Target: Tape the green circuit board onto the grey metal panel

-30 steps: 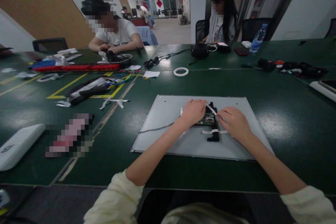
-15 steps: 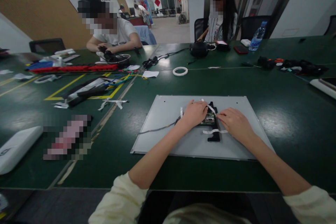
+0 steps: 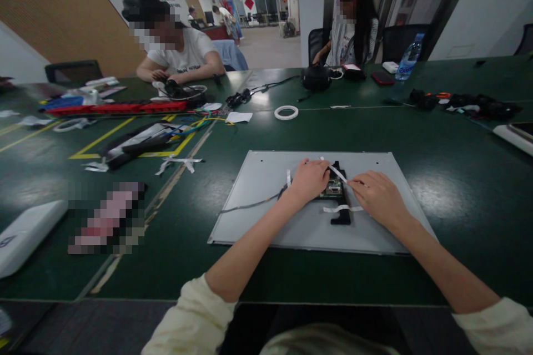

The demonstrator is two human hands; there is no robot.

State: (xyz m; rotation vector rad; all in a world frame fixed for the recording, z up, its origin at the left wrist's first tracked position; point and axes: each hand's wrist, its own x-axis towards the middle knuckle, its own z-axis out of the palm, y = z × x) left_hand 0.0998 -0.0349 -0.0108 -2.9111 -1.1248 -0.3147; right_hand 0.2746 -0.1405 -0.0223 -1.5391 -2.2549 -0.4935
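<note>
Head view: one grey panel, lower centre of the frame, carries one circuit board and one black bracket. Three tape strips show there. The lower strip and left strip appear placed; the slanting strip apparently remains unfixed. My right hand pinches its lower end; my left hand lies at its upper part, grip hidden: I cannot tell.

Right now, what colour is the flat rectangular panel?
The panel is light grey, in the head view.
</note>
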